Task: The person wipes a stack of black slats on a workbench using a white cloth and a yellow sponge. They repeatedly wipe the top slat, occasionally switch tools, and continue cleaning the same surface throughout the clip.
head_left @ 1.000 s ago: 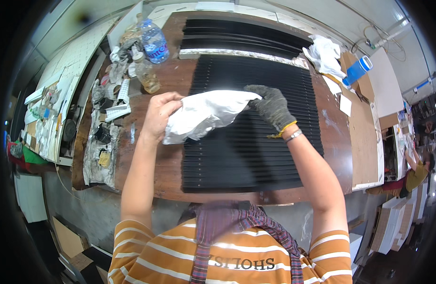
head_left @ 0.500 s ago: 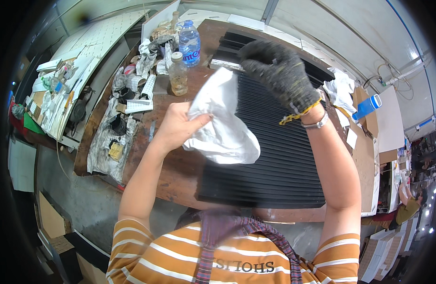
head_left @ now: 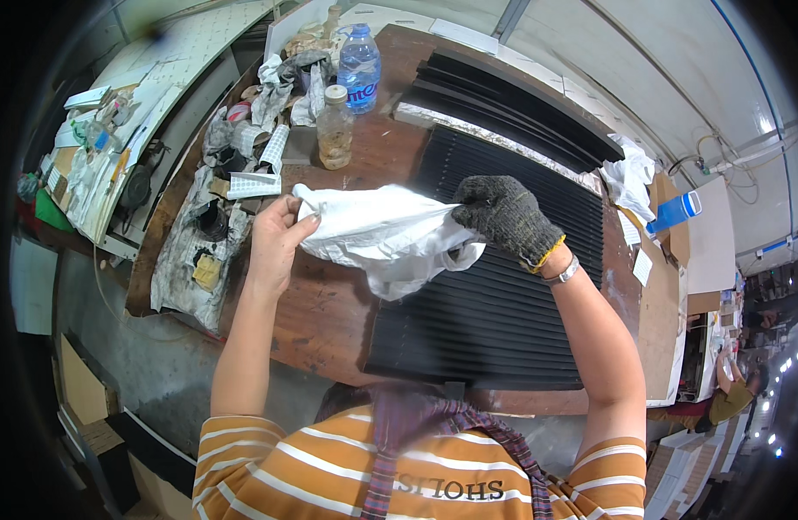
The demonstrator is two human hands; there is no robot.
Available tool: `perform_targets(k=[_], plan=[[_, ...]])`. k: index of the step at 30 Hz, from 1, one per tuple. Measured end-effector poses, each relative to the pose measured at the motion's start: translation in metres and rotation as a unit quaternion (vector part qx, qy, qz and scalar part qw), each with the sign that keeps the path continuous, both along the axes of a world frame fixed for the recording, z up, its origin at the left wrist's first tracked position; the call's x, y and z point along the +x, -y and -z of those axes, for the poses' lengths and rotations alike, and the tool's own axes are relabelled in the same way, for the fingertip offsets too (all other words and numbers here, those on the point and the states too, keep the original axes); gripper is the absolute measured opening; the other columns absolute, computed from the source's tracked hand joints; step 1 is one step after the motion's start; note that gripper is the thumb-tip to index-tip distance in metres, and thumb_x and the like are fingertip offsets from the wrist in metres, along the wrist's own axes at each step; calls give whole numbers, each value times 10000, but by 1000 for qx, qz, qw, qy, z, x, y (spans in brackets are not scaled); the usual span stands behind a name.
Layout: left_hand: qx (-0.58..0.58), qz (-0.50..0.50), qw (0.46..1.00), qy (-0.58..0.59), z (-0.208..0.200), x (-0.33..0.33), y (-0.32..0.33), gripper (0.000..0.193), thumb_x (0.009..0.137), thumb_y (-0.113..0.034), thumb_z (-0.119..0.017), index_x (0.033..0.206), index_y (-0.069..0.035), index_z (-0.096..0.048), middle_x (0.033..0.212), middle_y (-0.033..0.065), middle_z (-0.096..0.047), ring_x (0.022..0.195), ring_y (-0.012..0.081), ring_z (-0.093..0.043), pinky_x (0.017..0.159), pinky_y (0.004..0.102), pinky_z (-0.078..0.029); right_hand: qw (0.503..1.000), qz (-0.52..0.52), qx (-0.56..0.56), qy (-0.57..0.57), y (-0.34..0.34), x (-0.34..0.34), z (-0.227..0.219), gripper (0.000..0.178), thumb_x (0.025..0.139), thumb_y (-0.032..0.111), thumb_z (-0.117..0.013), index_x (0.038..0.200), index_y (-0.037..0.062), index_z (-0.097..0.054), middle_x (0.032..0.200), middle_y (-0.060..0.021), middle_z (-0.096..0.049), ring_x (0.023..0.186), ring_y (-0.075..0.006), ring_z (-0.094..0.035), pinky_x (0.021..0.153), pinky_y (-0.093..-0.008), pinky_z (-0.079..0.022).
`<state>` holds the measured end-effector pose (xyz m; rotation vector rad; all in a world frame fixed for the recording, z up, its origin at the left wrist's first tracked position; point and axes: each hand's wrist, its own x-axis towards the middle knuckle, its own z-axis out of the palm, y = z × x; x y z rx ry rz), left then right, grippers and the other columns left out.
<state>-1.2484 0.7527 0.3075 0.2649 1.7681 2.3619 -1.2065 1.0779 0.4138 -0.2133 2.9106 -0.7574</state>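
Note:
A crumpled white cloth [head_left: 382, 234] is stretched between both of my hands above the workbench. My left hand [head_left: 276, 234], bare, pinches its left end. My right hand [head_left: 505, 215], in a dark knitted glove, grips the cloth's right end. Under the cloth and the right hand lies a black ribbed panel [head_left: 494, 312] flat on the brown wooden bench [head_left: 321, 321]. Part of the cloth hangs down over the panel's left edge.
A clear water bottle [head_left: 359, 68] and a small jar with brownish liquid [head_left: 334, 130] stand at the far left of the bench. Rags, tape and small tools clutter the left side [head_left: 243, 165]. More black strips [head_left: 520, 95] lie behind the panel. Another white rag [head_left: 631, 178] sits at the right.
Both hands have pulled apart and lowered, so the cloth now stretches sideways instead of hanging bunched. The view has tilted, showing more of the bench's left side.

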Motion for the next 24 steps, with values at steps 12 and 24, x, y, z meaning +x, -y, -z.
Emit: perform_targets(k=[12, 24], plan=[[-46, -44, 951, -302, -66, 55, 32, 107, 813, -2, -693, 915, 23, -673, 906, 56, -672, 810, 113, -600, 755, 268, -468, 936, -125, 52, -325, 6, 25, -53, 137, 819, 152, -761, 924, 65, -743, 1001, -131, -702, 990, -349, -667, 894, -457, -544], [-184, -200, 867, -417, -97, 48, 29, 198, 799, 28, -657, 972, -5, -567, 1384, 220, -568, 1288, 272, -533, 1050, 352, -395, 940, -71, -110, -316, 13, 52, -71, 221, 821, 85, -827, 1032, 47, -772, 1046, -145, -748, 1017, -337, -722, 926, -417, -572]])
